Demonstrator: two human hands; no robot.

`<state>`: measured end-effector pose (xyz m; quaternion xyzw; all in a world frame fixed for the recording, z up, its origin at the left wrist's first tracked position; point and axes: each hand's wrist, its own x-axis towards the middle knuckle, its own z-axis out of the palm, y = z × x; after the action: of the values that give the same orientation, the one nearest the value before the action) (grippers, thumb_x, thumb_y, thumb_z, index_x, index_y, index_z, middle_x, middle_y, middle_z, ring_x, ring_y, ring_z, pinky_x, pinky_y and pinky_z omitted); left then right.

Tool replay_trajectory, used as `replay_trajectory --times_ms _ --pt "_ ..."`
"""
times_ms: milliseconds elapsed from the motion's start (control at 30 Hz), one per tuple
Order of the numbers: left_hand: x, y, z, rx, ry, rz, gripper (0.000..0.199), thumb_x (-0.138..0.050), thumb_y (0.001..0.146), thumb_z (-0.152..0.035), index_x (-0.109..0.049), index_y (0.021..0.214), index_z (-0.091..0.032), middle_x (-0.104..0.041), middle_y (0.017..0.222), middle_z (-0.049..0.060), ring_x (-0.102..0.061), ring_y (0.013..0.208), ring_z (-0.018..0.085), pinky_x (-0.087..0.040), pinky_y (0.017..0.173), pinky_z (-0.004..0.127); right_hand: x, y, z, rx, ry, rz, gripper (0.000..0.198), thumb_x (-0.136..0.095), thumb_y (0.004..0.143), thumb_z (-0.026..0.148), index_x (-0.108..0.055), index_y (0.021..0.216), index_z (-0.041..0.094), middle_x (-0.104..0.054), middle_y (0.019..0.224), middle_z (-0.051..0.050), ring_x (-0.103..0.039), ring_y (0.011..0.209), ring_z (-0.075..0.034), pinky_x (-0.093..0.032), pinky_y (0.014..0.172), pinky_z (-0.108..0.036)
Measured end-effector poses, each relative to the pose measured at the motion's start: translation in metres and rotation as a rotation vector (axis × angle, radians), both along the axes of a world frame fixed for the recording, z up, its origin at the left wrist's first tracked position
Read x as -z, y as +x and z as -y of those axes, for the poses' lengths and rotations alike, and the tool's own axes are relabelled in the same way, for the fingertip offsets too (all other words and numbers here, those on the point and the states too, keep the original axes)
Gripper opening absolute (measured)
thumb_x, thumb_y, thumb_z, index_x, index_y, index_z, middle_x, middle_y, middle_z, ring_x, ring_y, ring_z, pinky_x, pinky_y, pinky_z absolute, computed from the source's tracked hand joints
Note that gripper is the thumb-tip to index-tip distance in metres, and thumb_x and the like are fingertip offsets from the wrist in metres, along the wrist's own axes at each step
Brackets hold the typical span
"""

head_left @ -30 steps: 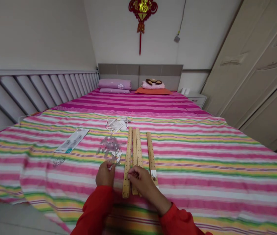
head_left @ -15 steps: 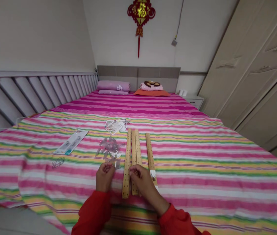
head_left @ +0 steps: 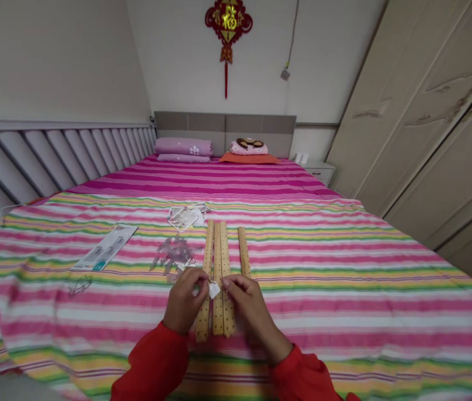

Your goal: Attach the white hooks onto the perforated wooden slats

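Note:
Over the wooden strips dotted with holes (head_left: 218,250), my left hand (head_left: 186,298) pinches a small white tag (head_left: 214,289) between thumb and fingertips. My right hand (head_left: 246,301) is just right of the tag, its thumb and forefinger pressed together; what they hold, if anything, is too small to make out. A separate wooden strip (head_left: 244,253) lies to the right, its near part hidden behind my right hand. Left of the strips is a loose pile of small clear plastic bags (head_left: 176,252), partly behind my left hand.
White cards (head_left: 186,217) lie in a heap behind the pile. A long pack with hooks (head_left: 106,248) and a thin tangle of wire or clear plastic (head_left: 80,285) are to the left on the striped bedsheet (head_left: 344,312). A slatted rail (head_left: 64,161) borders the bed's left side.
My left hand has moved right, from beside the plastic bags to over the strips, and the white tag now shows in its fingers. The view has turned slightly right.

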<state>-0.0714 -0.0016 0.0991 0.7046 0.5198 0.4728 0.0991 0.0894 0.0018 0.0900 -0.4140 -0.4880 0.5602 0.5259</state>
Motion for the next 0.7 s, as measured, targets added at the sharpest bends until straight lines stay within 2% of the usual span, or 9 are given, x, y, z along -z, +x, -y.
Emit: replay_trajectory --times_ms 167,300,367,500,600,700 --pt "-0.004 0.028 -0.014 0.184 -0.017 -0.113 0.013 -0.044 0.080 -0.015 -0.056 0.077 -0.021 -0.059 0.079 0.003 -0.056 0.077 0.015 -0.046 0.070 0.027 0.008 0.022 -0.011 0.015 -0.052 -0.069 0.029 -0.081 0.054 0.039 -0.072 0.071 0.017 -0.062 0.055 0.002 -0.050 0.048 -0.011 -0.039 0.046 -0.023" --pt "0.000 0.048 -0.025 0.264 -0.034 -0.114 0.014 -0.042 0.080 -0.013 -0.054 0.079 -0.021 -0.057 0.083 0.003 -0.056 0.079 0.014 -0.046 0.069 0.025 0.014 0.040 -0.016 0.034 -0.116 -0.131 0.034 -0.083 0.052 0.039 -0.068 0.071 0.016 -0.059 0.049 0.004 -0.047 0.040 -0.009 -0.037 0.041 -0.022" --pt "0.003 0.056 -0.029 0.232 -0.041 -0.099 0.014 -0.042 0.079 -0.012 -0.053 0.078 -0.021 -0.057 0.083 0.003 -0.055 0.075 0.013 -0.046 0.067 0.024 0.015 0.047 -0.015 0.058 -0.142 -0.138 0.036 -0.083 0.053 0.039 -0.067 0.075 0.015 -0.059 0.050 0.004 -0.050 0.040 -0.009 -0.038 0.040 -0.022" --pt "0.009 0.069 -0.035 0.070 -0.083 -0.054 0.010 -0.046 0.073 -0.013 -0.051 0.071 -0.021 -0.053 0.070 0.000 -0.053 0.062 0.012 -0.045 0.060 0.024 0.019 0.052 -0.011 0.058 -0.130 -0.176 0.044 -0.086 0.048 0.034 -0.062 0.080 0.016 -0.065 0.060 0.002 -0.056 0.047 -0.011 -0.044 0.044 -0.022" --pt "0.011 0.077 -0.036 -0.030 -0.178 0.032 0.007 -0.049 0.068 -0.015 -0.050 0.067 -0.021 -0.054 0.066 -0.001 -0.054 0.059 0.012 -0.045 0.058 0.025 0.026 0.049 -0.008 0.068 -0.128 -0.205 0.047 -0.087 0.043 0.031 -0.058 0.078 0.018 -0.064 0.059 0.003 -0.058 0.049 -0.011 -0.046 0.047 -0.023" --pt "0.012 0.083 -0.035 -0.074 -0.299 0.137 0.004 -0.052 0.065 -0.017 -0.052 0.065 -0.021 -0.057 0.062 -0.002 -0.056 0.058 0.013 -0.046 0.057 0.024 0.031 0.046 -0.007 0.084 -0.168 -0.228 0.046 -0.087 0.044 0.035 -0.055 0.074 0.019 -0.062 0.057 0.005 -0.058 0.046 -0.011 -0.047 0.045 -0.023"
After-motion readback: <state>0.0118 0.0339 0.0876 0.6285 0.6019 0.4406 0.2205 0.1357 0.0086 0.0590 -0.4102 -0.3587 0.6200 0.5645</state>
